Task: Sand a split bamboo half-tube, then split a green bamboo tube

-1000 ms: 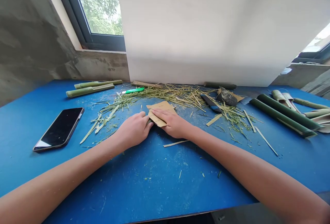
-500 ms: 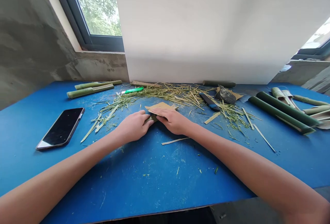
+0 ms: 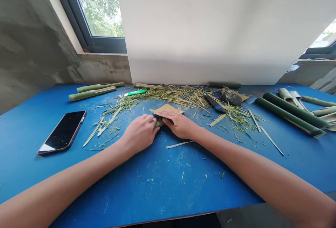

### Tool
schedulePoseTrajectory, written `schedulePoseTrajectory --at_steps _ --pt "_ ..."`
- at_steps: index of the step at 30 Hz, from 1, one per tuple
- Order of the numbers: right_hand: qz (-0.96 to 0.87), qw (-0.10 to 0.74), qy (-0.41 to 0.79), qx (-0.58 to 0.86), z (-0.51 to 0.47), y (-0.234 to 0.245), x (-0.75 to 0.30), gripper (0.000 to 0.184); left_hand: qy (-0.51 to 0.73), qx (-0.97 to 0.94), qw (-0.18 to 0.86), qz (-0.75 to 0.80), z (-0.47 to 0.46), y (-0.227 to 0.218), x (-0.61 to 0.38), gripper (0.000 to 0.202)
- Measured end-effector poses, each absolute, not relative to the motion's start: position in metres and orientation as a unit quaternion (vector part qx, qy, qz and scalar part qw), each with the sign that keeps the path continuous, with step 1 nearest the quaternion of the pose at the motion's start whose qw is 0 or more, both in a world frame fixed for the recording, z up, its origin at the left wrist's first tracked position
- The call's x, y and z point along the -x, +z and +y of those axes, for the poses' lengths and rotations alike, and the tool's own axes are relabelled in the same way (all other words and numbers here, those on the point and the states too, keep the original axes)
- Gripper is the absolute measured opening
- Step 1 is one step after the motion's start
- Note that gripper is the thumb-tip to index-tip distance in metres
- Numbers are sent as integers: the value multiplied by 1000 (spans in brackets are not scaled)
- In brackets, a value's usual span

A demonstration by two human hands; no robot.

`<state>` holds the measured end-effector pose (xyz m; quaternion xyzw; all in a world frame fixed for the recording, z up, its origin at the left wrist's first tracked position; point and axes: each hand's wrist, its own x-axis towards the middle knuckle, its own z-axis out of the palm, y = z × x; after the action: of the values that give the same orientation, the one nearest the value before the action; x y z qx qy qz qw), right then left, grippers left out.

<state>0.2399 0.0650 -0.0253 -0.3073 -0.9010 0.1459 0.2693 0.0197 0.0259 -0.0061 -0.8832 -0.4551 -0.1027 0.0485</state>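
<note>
Near the middle of the blue table, my left hand (image 3: pixel 141 132) is closed around one end of a bamboo piece (image 3: pixel 159 123). My right hand (image 3: pixel 180 123) presses a tan sheet of sandpaper (image 3: pixel 164 109) over that same piece, its fingers folded on the sheet. Most of the bamboo is hidden beneath the sheet and my fingers; a pale tip shows past the right hand. A thin bamboo strip (image 3: pixel 179 144) lies just in front of my right wrist.
A phone (image 3: pixel 63 132) lies at left. Behind my hands spread bamboo shavings (image 3: pixel 181 94), with a green utility knife (image 3: pixel 135 92) and a dark-handled tool (image 3: pixel 214 103). A dark block (image 3: pixel 231 97) sits farther right. Split bamboo lengths (image 3: pixel 291 116) lie at right, others (image 3: pixel 91 93) at back left.
My left hand has shifted slightly to the right, and its thumb has drawn in against the bamboo. The right hand still presses the sandpaper; the view has shifted a little.
</note>
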Motion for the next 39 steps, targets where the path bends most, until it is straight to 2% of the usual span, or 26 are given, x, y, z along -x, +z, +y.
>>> schedulePoseTrajectory --at_steps 3,7,11,16,20,21,25,26,30,34,35,39 --pt "-899 274 139 311 64 -28 -234 46 -99 888 89 -441 27 -7 -20 33" --pt "-911 258 143 289 62 -29 -228 45 -96 888 6 -451 29 -5 -18 40" --pt "-902 267 128 314 61 -30 -228 46 -101 881 108 -450 24 -4 -20 32" --pt "-910 247 131 307 62 -30 -230 45 -99 876 4 -472 25 -4 -21 40" --pt "-909 244 102 322 63 -31 -231 49 -104 875 95 -464 24 -4 -22 33" --pt "-912 238 100 319 63 -30 -232 49 -103 874 85 -467 26 -3 -21 34" --pt "-920 239 116 287 63 -29 -239 46 -90 868 -72 -482 32 1 -16 48" --pt "-919 246 119 285 64 -29 -240 45 -95 868 -62 -483 32 0 -16 47" --pt "-911 258 123 297 66 -31 -239 45 -110 876 87 -462 27 -2 -18 35" --pt "-918 244 127 287 69 -29 -243 45 -99 871 -44 -480 28 -1 -15 44" --pt "-914 248 126 294 70 -29 -244 44 -102 869 -50 -481 28 -1 -15 44" --pt "-901 266 126 320 73 -29 -244 44 -109 871 83 -471 27 -1 -18 38"
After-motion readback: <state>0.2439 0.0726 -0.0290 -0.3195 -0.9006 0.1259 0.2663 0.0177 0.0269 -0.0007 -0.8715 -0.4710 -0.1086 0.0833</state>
